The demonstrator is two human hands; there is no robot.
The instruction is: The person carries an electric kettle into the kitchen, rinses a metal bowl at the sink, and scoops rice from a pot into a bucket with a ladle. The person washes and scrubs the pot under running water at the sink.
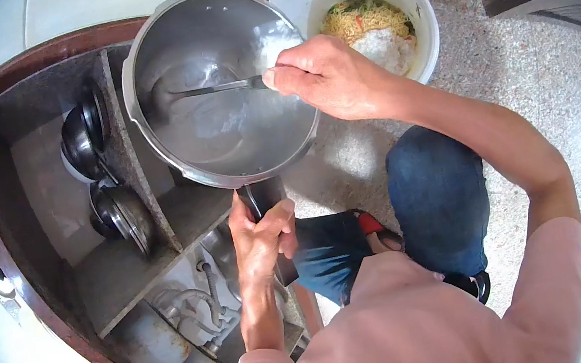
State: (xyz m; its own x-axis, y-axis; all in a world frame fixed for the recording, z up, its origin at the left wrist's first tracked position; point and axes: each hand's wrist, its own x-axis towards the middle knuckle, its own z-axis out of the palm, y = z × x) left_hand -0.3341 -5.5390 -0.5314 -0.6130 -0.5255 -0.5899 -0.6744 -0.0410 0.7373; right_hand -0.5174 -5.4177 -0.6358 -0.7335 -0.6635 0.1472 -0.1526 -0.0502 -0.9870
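Observation:
A large metal pot point(225, 146) is held up at the upper middle, its inside facing the camera. My left hand point(261, 238) is closed around its dark handle point(284, 266) below the rim. My right hand point(328, 78) is closed on the handle end of a metal ladle point(209, 89), whose rounded end is inside the pot against its left part. Behind my right hand, a white bucket point(426, 18) holds noodles, a white clump and green bits.
An open wooden-edged cabinet point(6, 261) lies at the left, with dark pans point(82, 141) in one compartment and pale utensils or pipes point(192, 301) in another. Speckled floor point(499, 68) extends to the right. My knees are below the bucket.

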